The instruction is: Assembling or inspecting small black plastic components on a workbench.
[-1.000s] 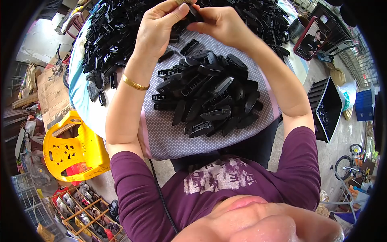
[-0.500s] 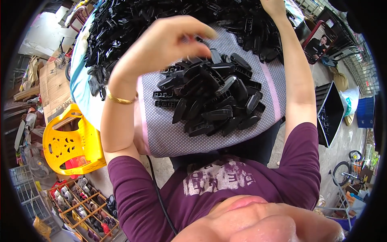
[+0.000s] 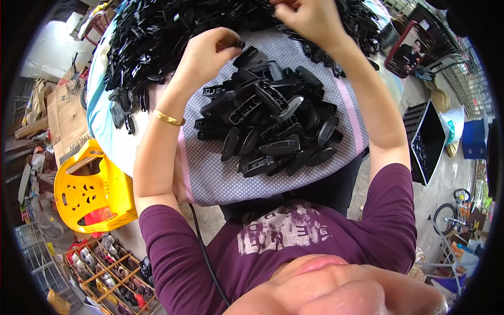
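A loose pile of black plastic parts (image 3: 268,118), long and rounded like small casings, lies on a grey dotted cloth (image 3: 210,178) with pink stripes over my lap and the table edge. Just above the pile's upper left, my left hand (image 3: 207,55) is closed, thumb and fingers pinched on a small dark piece at their tips. Farther up, near the large heap of similar black parts (image 3: 152,42), is my right hand (image 3: 310,21). Its fingers are curled together by the upper picture edge, and what they hold cannot be made out.
A yellow plastic chair (image 3: 86,191) stands at the left. To the right are a black crate (image 3: 428,142) with parts inside and a phone-like screen (image 3: 409,50) showing a person. A shoe rack (image 3: 113,273) fills the lower left. A black cable (image 3: 202,247) runs beside my body.
My left hand has shifted left and its fingers have closed. From the far right, my right hand has come inward toward the middle, over the heap's near edge.
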### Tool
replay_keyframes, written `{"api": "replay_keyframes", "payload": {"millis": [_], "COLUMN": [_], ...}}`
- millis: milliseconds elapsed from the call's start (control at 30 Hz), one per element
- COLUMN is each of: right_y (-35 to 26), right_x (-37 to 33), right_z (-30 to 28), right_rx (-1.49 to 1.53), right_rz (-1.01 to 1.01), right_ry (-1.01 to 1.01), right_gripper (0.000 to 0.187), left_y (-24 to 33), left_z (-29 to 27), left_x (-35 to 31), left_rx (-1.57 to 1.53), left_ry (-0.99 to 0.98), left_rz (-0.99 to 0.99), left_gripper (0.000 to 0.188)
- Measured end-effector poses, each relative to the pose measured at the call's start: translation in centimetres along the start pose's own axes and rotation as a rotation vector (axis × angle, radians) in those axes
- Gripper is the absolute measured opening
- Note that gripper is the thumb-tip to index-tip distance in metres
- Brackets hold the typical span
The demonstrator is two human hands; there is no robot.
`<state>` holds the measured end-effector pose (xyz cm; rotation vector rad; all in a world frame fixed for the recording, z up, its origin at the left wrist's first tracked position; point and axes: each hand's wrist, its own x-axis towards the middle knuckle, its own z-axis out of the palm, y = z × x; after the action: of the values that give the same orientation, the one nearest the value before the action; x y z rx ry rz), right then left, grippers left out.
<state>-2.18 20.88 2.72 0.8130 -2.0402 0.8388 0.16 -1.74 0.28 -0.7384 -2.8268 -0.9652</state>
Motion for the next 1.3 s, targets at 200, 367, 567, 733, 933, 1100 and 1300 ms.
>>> {"api": "replay_keyframes", "payload": {"millis": [200, 367, 567, 733, 933, 1100, 1300], "right_y": [-2.6, -3.9, -4.2, -4.5, -4.3, -5.4, -6.0], "right_x": [-1.5, -2.0, -1.7, -1.2, -1.2, -0.6, -0.5], "right_z": [2.5, 2.1, 1.6, 1.0, 1.2, 0.2, -0.3], "right_rx": [0.595, 0.5, 0.049, 0.576, 0.634, 0.518, 0.472], "right_rz": [0.475, 0.174, -0.132, 0.42, 0.376, 0.226, 0.153], "right_ry": [-0.161, -0.067, 0.039, -0.131, -0.121, -0.148, -0.117], "right_gripper": [0.016, 0.023, 0.031, 0.028, 0.026, 0.018, 0.018], "left_y": [1.7, 1.4, 1.5, 1.8, 1.3, 1.4, 2.0], "left_z": [1.7, 1.4, 1.6, 1.6, 1.4, 1.0, 0.6], "left_x": [0.5, 0.3, 0.0, -0.3, -0.5, -0.6, -0.8], "left_rx": [-1.05, -1.273, -1.216, -0.999, -0.96, -1.035, -1.048], "left_ry": [0.104, 0.089, 0.115, 0.223, 0.275, 0.267, 0.267], "left_rz": [-0.072, -0.106, -0.046, 0.029, 0.058, 0.006, 0.016], "left_gripper": [0.024, 0.023, 0.024, 0.032, 0.033, 0.03, 0.03]}}
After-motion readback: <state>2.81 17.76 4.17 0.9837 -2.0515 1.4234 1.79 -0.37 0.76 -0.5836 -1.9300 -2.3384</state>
